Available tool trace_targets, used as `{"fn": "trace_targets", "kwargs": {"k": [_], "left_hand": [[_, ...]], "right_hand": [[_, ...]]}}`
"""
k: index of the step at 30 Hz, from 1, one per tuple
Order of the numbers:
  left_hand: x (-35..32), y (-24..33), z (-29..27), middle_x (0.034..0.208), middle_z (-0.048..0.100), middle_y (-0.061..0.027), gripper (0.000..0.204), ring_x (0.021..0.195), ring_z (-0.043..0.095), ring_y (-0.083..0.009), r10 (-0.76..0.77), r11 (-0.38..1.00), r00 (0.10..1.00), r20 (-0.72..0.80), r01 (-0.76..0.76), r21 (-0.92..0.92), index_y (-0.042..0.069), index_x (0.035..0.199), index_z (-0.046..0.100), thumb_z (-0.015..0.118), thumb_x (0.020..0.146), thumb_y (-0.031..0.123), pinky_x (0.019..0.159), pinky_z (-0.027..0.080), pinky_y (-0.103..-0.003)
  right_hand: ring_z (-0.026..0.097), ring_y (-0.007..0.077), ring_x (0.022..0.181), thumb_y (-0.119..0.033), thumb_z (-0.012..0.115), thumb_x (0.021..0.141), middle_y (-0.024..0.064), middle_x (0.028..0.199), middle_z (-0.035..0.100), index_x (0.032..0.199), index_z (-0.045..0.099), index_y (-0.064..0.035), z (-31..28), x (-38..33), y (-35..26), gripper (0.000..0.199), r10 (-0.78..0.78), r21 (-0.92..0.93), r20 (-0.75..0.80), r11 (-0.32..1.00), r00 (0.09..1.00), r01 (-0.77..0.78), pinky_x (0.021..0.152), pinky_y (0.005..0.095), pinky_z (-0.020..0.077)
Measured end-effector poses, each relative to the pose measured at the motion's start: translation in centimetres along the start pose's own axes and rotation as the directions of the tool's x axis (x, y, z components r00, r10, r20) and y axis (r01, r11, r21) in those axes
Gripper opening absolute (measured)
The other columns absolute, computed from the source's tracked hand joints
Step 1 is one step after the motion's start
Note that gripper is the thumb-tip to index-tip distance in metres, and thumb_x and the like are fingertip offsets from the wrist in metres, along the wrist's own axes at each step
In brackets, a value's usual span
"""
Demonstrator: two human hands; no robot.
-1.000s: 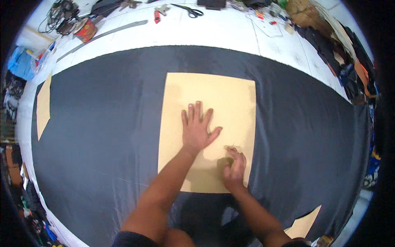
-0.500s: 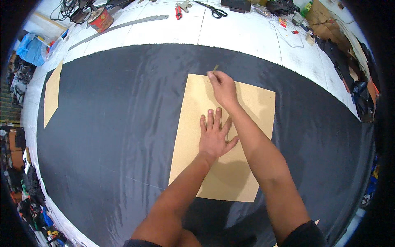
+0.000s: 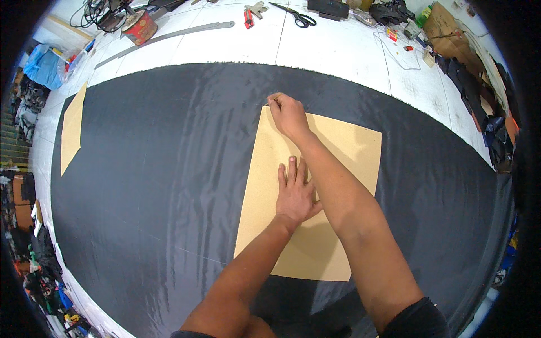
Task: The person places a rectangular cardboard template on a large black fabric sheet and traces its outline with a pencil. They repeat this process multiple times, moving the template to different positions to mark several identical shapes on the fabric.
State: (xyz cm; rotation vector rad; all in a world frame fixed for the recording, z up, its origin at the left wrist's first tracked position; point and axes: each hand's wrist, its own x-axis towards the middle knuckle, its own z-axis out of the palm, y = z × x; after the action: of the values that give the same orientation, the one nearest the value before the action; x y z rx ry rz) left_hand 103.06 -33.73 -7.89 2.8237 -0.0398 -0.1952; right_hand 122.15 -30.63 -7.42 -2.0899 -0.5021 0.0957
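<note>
A tan rectangular sheet of card [image 3: 256,225] lies on a large spread of black material [image 3: 146,169]. My left hand [image 3: 296,197] is pressed flat on the middle of the card, fingers spread. My right forearm crosses over beside it and hides part of the thumb side. At the card's far left corner, my right hand [image 3: 287,116] is closed in a pinch at the edge. The small thin stick it holds is mostly hidden by the fingers now; its brownish end showed in the earlier frame.
A second tan piece [image 3: 72,129] lies at the black material's left edge. Beyond the far edge, on white tiles, are a long metal ruler [image 3: 169,40], a red cutter [image 3: 248,18], black scissors [image 3: 301,18] and a red tin [image 3: 138,28]. Clutter [image 3: 451,34] lines the far right.
My right hand has slid left along the card's far edge to its far left corner. My left hand stays flat on the card.
</note>
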Motion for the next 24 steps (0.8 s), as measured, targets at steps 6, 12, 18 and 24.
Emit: {"fn": "trace_targets", "kwargs": {"k": [6,12,18,24], "left_hand": [[0.0,-0.2,1.0,0.163,0.025,-0.0261,0.078,0.152,0.017,-0.0483,0.009,1.0,0.993,-0.121,-0.012,-0.026,0.017,0.15,0.049,0.058,0.089,0.064,0.12,0.012,-0.067],[-0.1,0.0,1.1,0.161,0.028,-0.028,0.078,0.15,0.022,-0.0498,-0.009,0.996,0.984,-0.176,-0.007,-0.091,0.016,0.15,0.048,0.061,0.089,0.062,0.12,0.014,-0.067],[0.2,0.5,1.1,0.159,0.031,-0.0279,0.076,0.15,0.023,-0.0499,0.005,0.997,0.98,-0.198,-0.021,-0.077,0.017,0.147,0.052,0.061,0.088,0.064,0.119,0.015,-0.067],[0.4,0.5,0.7,0.161,0.03,-0.0274,0.074,0.15,0.022,-0.0494,0.001,0.995,0.982,-0.189,-0.019,-0.093,0.017,0.147,0.053,0.061,0.089,0.063,0.12,0.015,-0.067]], "right_hand": [[0.069,0.0413,0.097,-0.022,0.055,0.102,0.0212,0.101,0.073,0.106,0.069,-0.0024,0.1,0.1,0.2,0.025,-0.052,-0.129,0.024,0.99,0.998,0.054,0.087,0.0496,0.0549],[0.068,0.0423,0.097,-0.022,0.053,0.102,0.0217,0.102,0.072,0.108,0.066,-0.0026,-4.4,-2.0,3.5,0.024,0.004,-0.237,-0.032,0.971,0.999,-0.011,0.085,0.0511,0.0543],[0.068,0.042,0.096,-0.022,0.054,0.101,0.0212,0.1,0.072,0.106,0.067,-0.0051,-4.8,-2.2,4.0,0.022,-0.054,-0.229,-0.071,0.973,0.996,0.036,0.084,0.0512,0.0539],[0.069,0.0427,0.096,-0.023,0.056,0.1,0.0219,0.101,0.072,0.109,0.068,-0.0059,-5.6,-2.3,4.1,0.023,-0.027,-0.231,-0.071,0.973,0.997,0.01,0.084,0.0501,0.0537]]}}
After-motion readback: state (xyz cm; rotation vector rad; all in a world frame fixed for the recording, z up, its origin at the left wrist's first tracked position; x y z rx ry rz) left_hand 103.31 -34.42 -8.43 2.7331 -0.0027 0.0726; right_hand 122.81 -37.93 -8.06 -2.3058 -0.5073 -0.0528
